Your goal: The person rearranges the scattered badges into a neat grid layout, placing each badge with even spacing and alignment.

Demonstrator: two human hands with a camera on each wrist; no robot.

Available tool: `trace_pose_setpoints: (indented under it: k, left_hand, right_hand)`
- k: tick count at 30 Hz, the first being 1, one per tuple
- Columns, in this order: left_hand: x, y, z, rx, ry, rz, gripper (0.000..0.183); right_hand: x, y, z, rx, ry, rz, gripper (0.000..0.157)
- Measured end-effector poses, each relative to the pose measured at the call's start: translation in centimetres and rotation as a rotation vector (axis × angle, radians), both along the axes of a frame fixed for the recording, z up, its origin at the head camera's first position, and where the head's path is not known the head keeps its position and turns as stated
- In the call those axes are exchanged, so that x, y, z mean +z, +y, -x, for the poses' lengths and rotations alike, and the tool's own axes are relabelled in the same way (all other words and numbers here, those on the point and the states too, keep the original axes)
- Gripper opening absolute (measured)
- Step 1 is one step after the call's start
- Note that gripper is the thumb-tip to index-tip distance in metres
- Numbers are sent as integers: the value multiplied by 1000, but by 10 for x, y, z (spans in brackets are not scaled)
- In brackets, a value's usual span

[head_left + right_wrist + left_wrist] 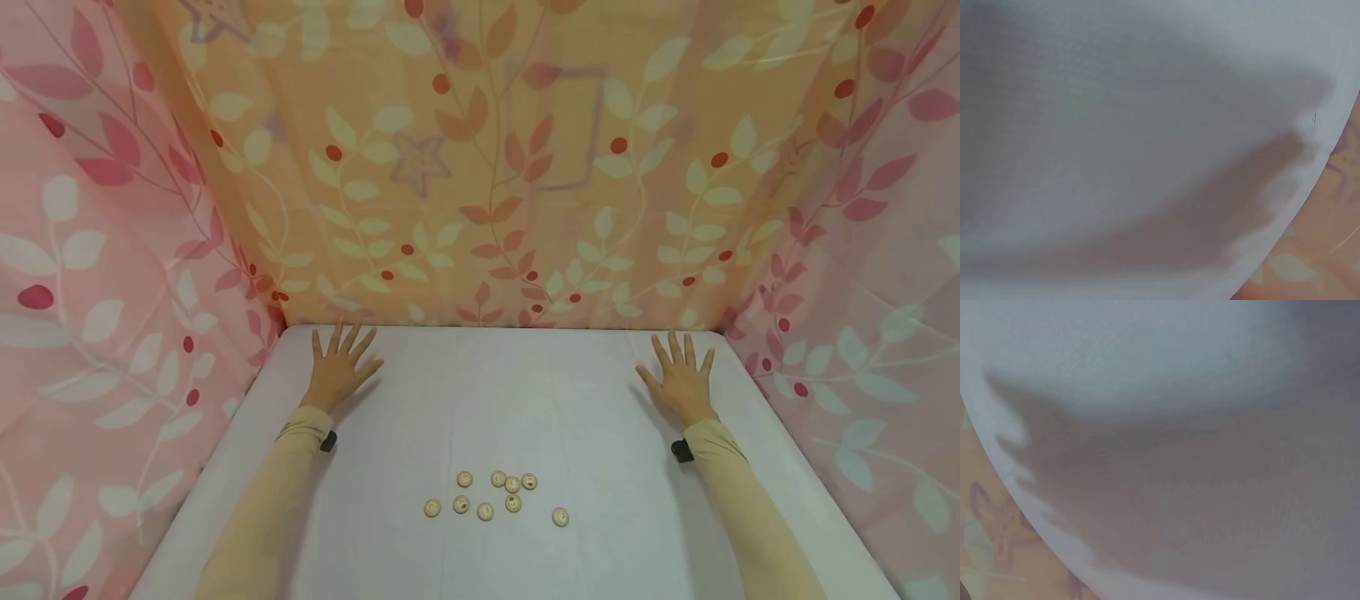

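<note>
Cream discs, well apart from left hand and right hand, fingers splayed wide.

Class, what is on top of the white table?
Nine round beige discs lie on the white table, between the left sleeve and right sleeve. In the head view, the sleeves hide strips of tabletop; what lies there, or under the discs, cannot be seen.

White table, orange curtain, pink curtains
</note>
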State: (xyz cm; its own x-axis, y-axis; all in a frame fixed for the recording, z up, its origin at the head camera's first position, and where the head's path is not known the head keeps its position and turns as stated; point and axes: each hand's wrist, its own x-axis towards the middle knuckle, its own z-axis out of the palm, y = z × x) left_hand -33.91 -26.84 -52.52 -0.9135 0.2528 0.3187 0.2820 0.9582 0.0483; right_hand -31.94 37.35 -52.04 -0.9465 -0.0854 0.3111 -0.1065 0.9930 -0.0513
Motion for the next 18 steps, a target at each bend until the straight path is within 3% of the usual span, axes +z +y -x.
trace_pose_setpoints:
  k: [8,18]
  left_hand:
    - [-1,0,-5,1,-44,17,70]
    - [5,3,-12,-31,-28,13,68]
  right_hand:
    - [-3,5,-6,13,-27,3,73]
    - [-4,1,-14,89,-29,3,70]
